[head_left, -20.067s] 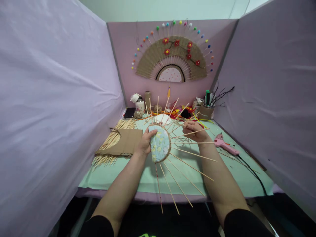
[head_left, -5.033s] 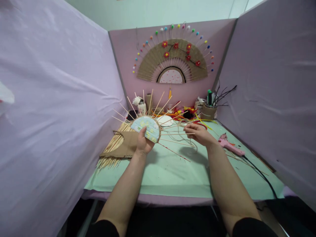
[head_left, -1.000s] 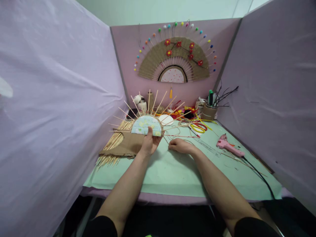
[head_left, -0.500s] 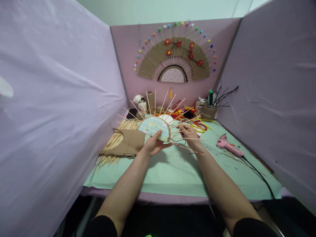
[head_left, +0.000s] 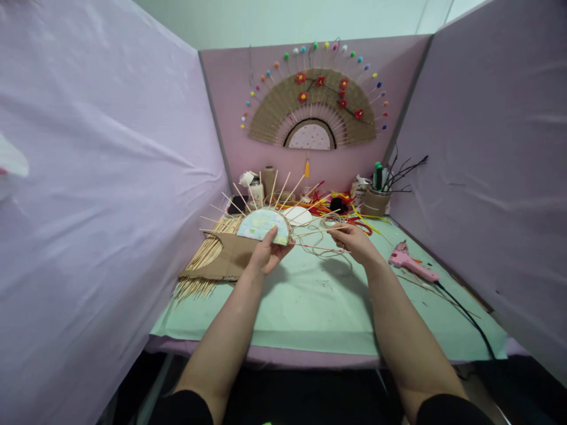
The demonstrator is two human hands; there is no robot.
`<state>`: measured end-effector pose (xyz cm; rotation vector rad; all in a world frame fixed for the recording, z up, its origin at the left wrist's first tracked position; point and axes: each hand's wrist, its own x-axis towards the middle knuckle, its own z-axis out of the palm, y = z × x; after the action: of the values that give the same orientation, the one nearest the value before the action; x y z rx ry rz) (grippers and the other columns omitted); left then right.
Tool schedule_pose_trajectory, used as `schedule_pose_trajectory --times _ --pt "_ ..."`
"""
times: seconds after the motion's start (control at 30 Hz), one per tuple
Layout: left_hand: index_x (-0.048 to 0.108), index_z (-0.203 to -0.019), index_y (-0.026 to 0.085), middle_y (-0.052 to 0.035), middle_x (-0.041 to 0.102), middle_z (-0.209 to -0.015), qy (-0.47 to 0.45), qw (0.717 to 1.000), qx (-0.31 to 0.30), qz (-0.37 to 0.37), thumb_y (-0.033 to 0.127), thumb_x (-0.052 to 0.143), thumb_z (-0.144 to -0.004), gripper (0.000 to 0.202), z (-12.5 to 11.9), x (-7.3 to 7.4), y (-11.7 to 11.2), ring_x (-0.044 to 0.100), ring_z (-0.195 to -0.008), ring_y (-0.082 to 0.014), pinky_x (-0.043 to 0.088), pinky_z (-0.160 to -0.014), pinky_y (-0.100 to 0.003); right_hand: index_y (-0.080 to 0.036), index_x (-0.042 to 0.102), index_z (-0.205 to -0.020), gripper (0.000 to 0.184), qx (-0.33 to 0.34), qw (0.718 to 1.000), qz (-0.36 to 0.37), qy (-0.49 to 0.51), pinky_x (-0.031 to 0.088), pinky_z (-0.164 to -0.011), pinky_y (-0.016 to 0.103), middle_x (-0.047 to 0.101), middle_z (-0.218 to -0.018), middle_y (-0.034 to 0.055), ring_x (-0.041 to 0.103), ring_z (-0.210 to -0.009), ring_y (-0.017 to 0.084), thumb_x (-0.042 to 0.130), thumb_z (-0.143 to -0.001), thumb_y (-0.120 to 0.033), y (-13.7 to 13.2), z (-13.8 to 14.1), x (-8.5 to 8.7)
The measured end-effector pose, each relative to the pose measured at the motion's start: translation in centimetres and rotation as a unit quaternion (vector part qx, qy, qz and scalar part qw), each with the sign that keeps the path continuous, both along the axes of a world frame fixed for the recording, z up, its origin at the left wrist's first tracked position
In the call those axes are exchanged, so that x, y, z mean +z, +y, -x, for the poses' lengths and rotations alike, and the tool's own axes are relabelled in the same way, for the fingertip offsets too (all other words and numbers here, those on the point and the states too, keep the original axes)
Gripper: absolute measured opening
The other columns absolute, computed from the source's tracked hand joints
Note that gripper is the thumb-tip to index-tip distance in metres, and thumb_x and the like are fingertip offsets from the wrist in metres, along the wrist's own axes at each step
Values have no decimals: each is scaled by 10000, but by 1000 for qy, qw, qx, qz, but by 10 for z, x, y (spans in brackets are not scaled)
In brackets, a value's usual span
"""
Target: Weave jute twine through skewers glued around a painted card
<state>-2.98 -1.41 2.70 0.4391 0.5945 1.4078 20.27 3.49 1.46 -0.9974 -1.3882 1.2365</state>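
Observation:
My left hand [head_left: 266,254] grips the flat lower edge of a half-round fabric-covered piece [head_left: 262,225] with several thin bamboo skewers [head_left: 283,189] fanning out from its rim. It is held upright above the green mat [head_left: 310,301]. My right hand [head_left: 354,241] is to its right, fingers pinched on a strand of jute twine [head_left: 321,248] that loops among the right-hand skewers and trails on the mat.
A brown cardboard piece over a fan of skewers [head_left: 217,257] lies left on the mat. A pink glue gun [head_left: 410,264] with black cord lies right. Bottles, a pen cup [head_left: 375,199] and colourful scraps line the back. A finished fan [head_left: 315,106] hangs on the back wall.
The skewer piece has shifted a little left and upward, tilting more upright. My right hand rose from near the mat and now pulls the twine out to the right.

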Motion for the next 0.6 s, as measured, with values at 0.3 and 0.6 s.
schedule_pose_trajectory --times 0.3,0.6 --pt "593 -945 164 -18 680 -816 22 999 37 -25 194 630 -787 165 2 -3 4 634 -720 -122 567 -712 -298 -190 597 -705 247 25 996 -42 81 306 -477 234 450 -512 -52 387 -483 76 763 -617 -350 -11 -30 15" --pt "576 -972 138 -44 679 -793 45 996 -80 20 214 587 -818 172 -4 -4 -3 647 -689 -145 562 -673 -307 -177 600 -700 252 -50 992 -27 111 241 -433 217 447 -530 -52 348 -459 57 762 -598 -342 2 -18 6"
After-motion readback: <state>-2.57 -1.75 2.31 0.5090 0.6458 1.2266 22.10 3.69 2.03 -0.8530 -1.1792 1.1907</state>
